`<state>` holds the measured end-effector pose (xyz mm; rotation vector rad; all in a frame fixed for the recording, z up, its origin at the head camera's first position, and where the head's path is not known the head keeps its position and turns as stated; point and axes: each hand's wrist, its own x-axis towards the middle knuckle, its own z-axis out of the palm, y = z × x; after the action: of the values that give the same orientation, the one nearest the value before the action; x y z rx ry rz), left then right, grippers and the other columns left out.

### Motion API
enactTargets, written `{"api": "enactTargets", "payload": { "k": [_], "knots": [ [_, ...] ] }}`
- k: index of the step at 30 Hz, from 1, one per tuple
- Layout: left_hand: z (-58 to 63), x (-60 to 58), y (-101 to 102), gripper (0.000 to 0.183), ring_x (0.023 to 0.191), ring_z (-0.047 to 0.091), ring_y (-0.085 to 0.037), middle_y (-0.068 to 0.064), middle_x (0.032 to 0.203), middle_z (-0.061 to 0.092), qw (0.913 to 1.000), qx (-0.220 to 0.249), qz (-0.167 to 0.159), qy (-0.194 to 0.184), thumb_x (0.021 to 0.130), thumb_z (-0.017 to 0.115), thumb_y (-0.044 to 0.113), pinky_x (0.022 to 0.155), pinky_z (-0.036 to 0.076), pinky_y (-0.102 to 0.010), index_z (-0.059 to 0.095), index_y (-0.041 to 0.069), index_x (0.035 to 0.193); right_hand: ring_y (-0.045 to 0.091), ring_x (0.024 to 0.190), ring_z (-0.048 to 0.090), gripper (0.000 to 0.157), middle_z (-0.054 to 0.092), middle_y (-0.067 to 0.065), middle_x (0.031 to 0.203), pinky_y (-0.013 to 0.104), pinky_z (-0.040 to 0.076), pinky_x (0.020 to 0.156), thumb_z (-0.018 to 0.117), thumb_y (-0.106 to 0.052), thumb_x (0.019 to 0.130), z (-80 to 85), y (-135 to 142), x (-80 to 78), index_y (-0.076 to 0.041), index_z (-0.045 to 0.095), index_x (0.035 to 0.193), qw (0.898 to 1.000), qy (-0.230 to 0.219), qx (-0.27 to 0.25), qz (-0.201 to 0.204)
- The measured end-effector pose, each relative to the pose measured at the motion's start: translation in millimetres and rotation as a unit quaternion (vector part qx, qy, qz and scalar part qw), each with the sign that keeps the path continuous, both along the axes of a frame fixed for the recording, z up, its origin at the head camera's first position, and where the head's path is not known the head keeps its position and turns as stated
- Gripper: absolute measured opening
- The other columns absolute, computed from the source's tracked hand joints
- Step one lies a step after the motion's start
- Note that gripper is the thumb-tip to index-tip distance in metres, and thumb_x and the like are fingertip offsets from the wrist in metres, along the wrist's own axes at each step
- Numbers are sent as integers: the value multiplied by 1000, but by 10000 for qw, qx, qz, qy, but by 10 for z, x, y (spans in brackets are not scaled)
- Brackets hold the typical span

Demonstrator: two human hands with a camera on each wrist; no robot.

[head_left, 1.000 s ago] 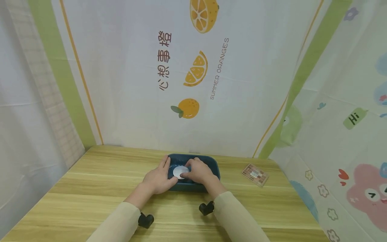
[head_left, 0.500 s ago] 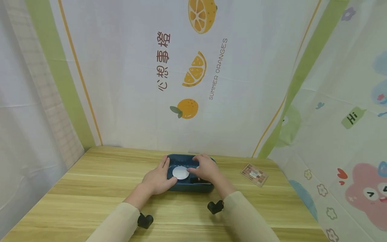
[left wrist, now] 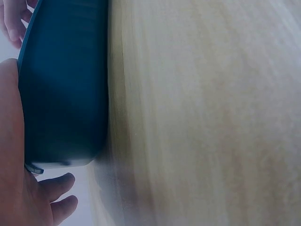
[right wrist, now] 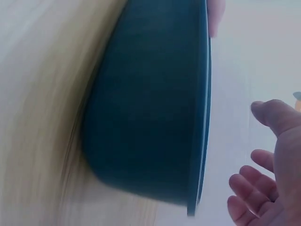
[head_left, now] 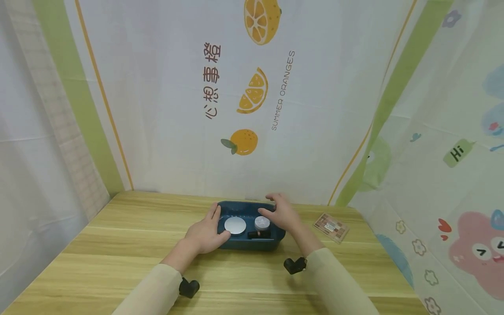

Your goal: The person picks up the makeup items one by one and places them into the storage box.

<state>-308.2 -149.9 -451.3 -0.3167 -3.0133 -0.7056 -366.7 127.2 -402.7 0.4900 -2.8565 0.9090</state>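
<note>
A dark blue bin (head_left: 252,244) stands on the table near its back edge. My left hand (head_left: 206,232) rests against its left end, thumb over the front rim and fingers extended along the side. Inside, at the left, lies a white round disc (head_left: 235,225). A small round jar (head_left: 262,223) with a pale silvery top sits at the right, and in front of it lies a black tube (head_left: 258,235) with a rose-gold band. My right hand (head_left: 284,213) hovers at the bin's right end, fingers spread and holding nothing; the right wrist view shows it apart from the rim.
An eyeshadow palette (head_left: 331,227) lies on the wooden table (head_left: 236,280) to the right of the bin. Behind the table hangs a white curtain (head_left: 169,144) printed with oranges, and another printed cloth (head_left: 441,183) hangs at the right.
My right hand has let go inside the bin and moved up and right to its right end, uncovering the jar and the black tube. The left hand stays in place.
</note>
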Motion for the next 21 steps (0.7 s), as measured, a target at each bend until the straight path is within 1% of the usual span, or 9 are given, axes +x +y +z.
{"api": "enactTargets", "payload": {
  "k": [2,5,9,12,16,21],
  "knots": [
    [-7,-5,-2,100,83,71,-26,-17,185,13,10000,5,1,-2,95,56,50,51,38,-35,22,-2,174,39,125,65,61,58,18,153,55,58,103,76,-41,102,8,45,-7,-8,61,152,10000,55,-67,-20],
    [-16,-16,-3,100,89,73,-28,-17,185,13,10000,-5,8,16,95,57,51,52,39,-35,23,-1,174,39,127,65,60,58,18,153,56,57,105,75,-39,103,10,116,-17,-7,61,152,9997,184,-122,-40],
    [-15,-19,-5,101,88,73,-28,-16,186,13,10000,-18,13,12,95,56,52,51,38,-35,22,-1,174,39,127,65,59,58,19,152,57,57,104,75,-36,103,-11,229,-35,-6,61,152,9993,270,-244,-17],
    [-12,-22,-7,101,86,72,-28,-17,185,13,10000,-26,10,9,95,56,52,51,37,-35,22,-1,174,40,127,63,58,56,20,153,57,56,104,75,-35,103,-41,324,-53,-5,61,151,9993,246,-294,-27],
    [-16,-27,-9,101,87,72,-29,-18,185,14,10000,-34,6,18,95,56,51,51,38,-35,23,-2,174,43,130,62,59,53,21,156,58,55,106,74,-36,104,-86,464,-60,-5,60,152,9995,156,-253,-93],
    [-21,-20,0,101,96,75,-33,-16,186,13,10000,-17,24,7,95,56,52,51,38,-35,22,0,174,44,132,61,60,53,23,157,59,54,106,72,-37,106,-159,660,-52,-3,58,154,9996,107,-72,-255]
  ]
}}
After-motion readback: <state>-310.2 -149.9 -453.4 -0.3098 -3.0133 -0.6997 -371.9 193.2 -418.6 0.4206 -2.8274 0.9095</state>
